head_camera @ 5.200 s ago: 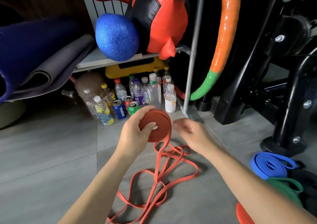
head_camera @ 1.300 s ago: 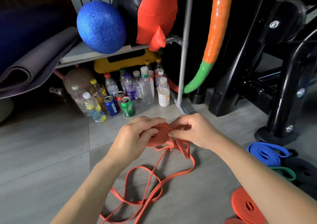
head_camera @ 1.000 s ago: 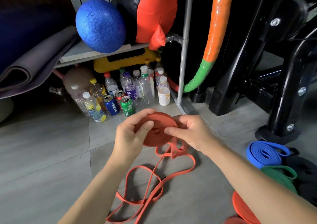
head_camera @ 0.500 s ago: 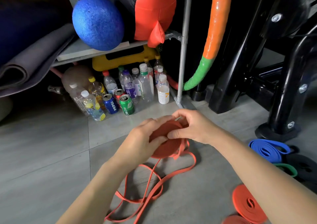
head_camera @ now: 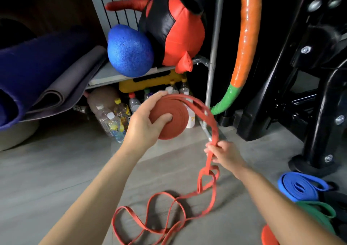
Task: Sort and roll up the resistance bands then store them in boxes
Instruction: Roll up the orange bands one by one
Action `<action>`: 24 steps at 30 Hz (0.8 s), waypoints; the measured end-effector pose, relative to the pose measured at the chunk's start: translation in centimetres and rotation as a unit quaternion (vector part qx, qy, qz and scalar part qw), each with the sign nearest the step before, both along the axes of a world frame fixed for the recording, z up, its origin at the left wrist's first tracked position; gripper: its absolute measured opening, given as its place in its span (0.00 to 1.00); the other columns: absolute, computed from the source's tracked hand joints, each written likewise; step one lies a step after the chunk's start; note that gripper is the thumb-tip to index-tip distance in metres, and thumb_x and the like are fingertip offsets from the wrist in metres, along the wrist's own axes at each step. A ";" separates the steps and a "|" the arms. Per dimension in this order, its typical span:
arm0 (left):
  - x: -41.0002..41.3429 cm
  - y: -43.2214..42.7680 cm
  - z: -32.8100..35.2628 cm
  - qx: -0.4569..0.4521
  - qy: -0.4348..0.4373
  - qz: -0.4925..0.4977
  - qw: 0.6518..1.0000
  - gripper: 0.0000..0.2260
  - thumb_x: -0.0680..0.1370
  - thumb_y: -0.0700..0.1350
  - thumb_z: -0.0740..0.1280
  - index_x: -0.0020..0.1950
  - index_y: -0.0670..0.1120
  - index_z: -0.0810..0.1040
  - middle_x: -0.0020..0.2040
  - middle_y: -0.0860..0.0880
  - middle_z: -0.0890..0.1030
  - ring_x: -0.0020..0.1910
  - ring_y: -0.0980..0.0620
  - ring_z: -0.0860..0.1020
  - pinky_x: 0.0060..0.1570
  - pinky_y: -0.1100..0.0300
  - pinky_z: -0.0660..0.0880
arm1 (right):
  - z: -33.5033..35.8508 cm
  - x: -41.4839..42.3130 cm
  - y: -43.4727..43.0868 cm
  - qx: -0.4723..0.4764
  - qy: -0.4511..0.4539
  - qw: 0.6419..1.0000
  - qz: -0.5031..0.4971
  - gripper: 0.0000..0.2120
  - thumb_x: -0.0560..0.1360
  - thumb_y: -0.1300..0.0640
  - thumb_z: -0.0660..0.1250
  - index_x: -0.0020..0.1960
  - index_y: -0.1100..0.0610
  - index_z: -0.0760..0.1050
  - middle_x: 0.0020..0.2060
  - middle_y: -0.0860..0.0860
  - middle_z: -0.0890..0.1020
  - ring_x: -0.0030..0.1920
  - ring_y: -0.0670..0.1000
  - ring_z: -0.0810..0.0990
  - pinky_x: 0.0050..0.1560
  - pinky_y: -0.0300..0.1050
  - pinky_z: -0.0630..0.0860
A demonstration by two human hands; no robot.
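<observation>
- Behind the hands, a cluster of plastic bottles (head_camera: 112,121) stood on the grey tiled floor (head_camera: 56,179) under a shelf, several of them hidden by the raised coil.
- On the shelf sat a rough-textured blue foam ball (head_camera: 129,51) against a red and black padded bag (head_camera: 178,34); folded mats (head_camera: 47,76), dark blue and grey, drooped off its left end.
- A glossy orange tube with a green tip (head_camera: 244,38) curved down beside a metal upright, and black gym machine frames (head_camera: 309,85) filled the right side.
- The left hand (head_camera: 144,122) gripped the red resistance band (head_camera: 172,119), wound into a flat matte disc, thumb pressed on its face and fingers curled over the top edge.
- The right hand (head_camera: 223,154) was clenched around the band's loose doubled tail, which arched from the coil's top down into that fist.
- Below the fist the flat strap fell in slack loops across the floor.
- By the right forearm lay a rolled blue band (head_camera: 300,186), a green band (head_camera: 317,209) just below it, and part of an orange-red coil (head_camera: 268,235) at the bottom edge.
</observation>
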State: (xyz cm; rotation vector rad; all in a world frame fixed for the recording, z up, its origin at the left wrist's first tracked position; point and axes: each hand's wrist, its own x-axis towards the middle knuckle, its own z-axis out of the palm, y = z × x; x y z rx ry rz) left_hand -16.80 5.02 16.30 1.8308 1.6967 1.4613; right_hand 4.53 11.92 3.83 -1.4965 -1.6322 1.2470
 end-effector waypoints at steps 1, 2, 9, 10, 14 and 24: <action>0.1 0.5 0.7 0.007 0.000 0.002 1.000 0.28 0.71 0.37 0.71 0.58 0.68 0.69 0.53 0.75 0.71 0.52 0.77 0.70 0.51 0.83 0.62 | 1.9 -0.8 0.7 0.001 0.057 0.998 -0.014 0.08 0.77 0.59 0.65 0.40 0.57 0.77 0.38 0.56 0.84 0.33 0.48 0.82 0.40 0.49 0.81; 0.2 0.9 1.4 0.009 -0.001 0.001 1.000 0.27 0.71 0.37 0.71 0.59 0.67 0.69 0.53 0.72 0.72 0.52 0.77 0.70 0.51 0.83 0.62 | 3.9 -1.5 1.3 0.016 0.098 0.995 -0.019 0.08 0.77 0.60 0.64 0.39 0.57 0.77 0.39 0.59 0.84 0.31 0.46 0.81 0.38 0.46 0.79; 0.8 1.2 4.2 0.055 -0.061 0.046 0.996 0.25 0.71 0.36 0.71 0.64 0.55 0.73 0.52 0.70 0.73 0.50 0.78 0.70 0.49 0.83 0.63 | 14.1 -3.4 2.6 0.107 0.233 0.966 -0.031 0.07 0.76 0.55 0.67 0.39 0.53 0.78 0.35 0.50 0.85 0.36 0.48 0.84 0.35 0.41 0.79; 0.7 0.9 4.3 0.060 -0.070 0.054 0.994 0.25 0.71 0.36 0.71 0.64 0.54 0.73 0.52 0.71 0.72 0.49 0.78 0.70 0.48 0.83 0.63 | 14.1 -3.3 2.3 0.102 0.201 0.974 -0.015 0.07 0.76 0.56 0.67 0.39 0.53 0.77 0.34 0.50 0.84 0.35 0.48 0.83 0.38 0.45 0.80; -0.1 -0.8 4.5 0.067 -0.069 0.075 0.992 0.26 0.71 0.36 0.72 0.61 0.60 0.72 0.51 0.74 0.71 0.50 0.79 0.69 0.50 0.84 0.61 | 12.8 -2.4 0.8 0.042 0.164 0.985 0.015 0.08 0.78 0.60 0.63 0.40 0.54 0.75 0.35 0.54 0.82 0.36 0.53 0.83 0.44 0.52 0.82; 0.1 -2.3 3.1 0.041 -0.055 0.067 0.995 0.29 0.71 0.39 0.71 0.55 0.72 0.68 0.50 0.78 0.72 0.52 0.77 0.70 0.48 0.84 0.62 | 12.8 0.1 -0.1 0.177 0.239 0.952 -0.070 0.07 0.73 0.48 0.70 0.40 0.50 0.82 0.28 0.45 0.79 0.29 0.41 0.77 0.31 0.31 0.73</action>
